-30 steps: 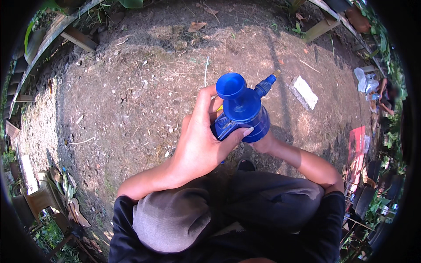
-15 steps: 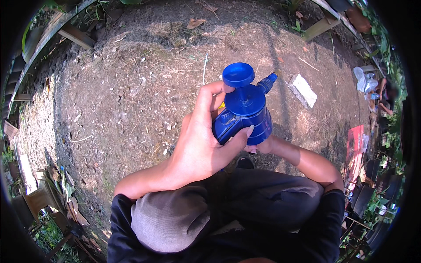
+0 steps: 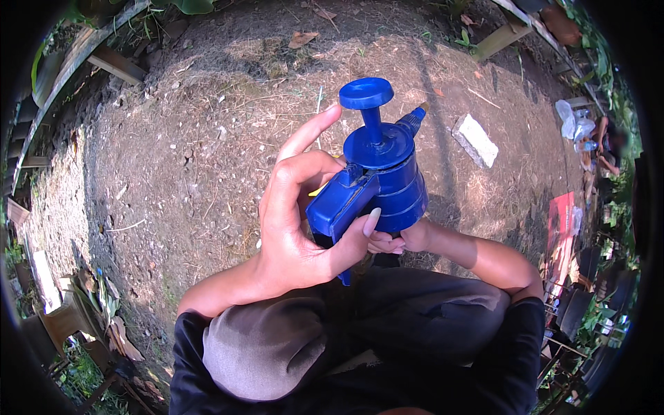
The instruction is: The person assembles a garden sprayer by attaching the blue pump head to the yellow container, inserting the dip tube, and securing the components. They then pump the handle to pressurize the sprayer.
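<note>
Centrally, we log one blue pump sprayer (image 3: 380, 176), held upright above our lap and over bare brown soil (image 3: 180, 159). Its round pump knob (image 3: 366, 93) stands raised on a thin blue stem above the domed cap; a dark nozzle (image 3: 413, 119) points up and to the right from the cap's edge. A boxy blue handle part faces us on the near side of the bottle.

Left hand (image 3: 297, 221): grip clenched on the sprayer's handle part, thumb pressed across its lower face, forefinger stretched up beside the pump stem, not touching the knob as far as we can tell. A sliver of something yellow shows between the palm and the handle; we cannot tell what it is.

Right hand (image 3: 394, 241): mostly hidden under the bottle; curled fingertips show at its base, grasping or propping it from below. We cannot tell how tightly.

Surroundings: a pale flat stone or block (image 3: 474, 140) on the soil to the right, well apart from the sprayer; a dry leaf (image 3: 302, 39) at the far side; wooden planks (image 3: 114, 66) along the upper left edge; a red item (image 3: 561, 221) and clutter at the far right rim. We wear dark clothing, with a grey-brown cloth (image 3: 266, 349) over the left knee.
</note>
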Motion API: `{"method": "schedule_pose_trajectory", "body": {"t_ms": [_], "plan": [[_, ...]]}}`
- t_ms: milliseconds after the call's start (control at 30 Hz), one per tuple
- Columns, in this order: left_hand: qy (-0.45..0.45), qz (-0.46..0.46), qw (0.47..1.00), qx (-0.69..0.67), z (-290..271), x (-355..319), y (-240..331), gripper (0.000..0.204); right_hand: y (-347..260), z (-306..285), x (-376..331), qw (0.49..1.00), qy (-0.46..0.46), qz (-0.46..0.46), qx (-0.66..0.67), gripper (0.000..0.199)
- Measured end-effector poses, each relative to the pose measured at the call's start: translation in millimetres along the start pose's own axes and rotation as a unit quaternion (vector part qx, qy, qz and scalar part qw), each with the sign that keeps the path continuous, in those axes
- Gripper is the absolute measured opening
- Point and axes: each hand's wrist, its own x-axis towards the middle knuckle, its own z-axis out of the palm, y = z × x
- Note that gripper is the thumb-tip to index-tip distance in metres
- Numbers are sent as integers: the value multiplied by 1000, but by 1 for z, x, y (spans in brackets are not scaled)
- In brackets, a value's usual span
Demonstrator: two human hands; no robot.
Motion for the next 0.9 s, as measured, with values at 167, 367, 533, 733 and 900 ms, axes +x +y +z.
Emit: {"method": "schedule_pose_trajectory", "body": {"t_ms": [167,367,533,733,900], "plan": [[5,38,999,20,0,2,1,47,0,-1,-1,999,-41,-3,20,42],[9,29,1000,5,1,-1,1,51,-5,2,0,999,-49,-1,14,43],[-75,48,995,51,-6,0,0,53,-3,2,3,999,-37,-6,9,43],[-53,42,998,8,-1,-1,4,56,-6,6,1,1000,-19,15,2,41],[-75,78,985,135,-6,8,14,59,-2,3,1,1000,-18,-3,-4,39]]}}
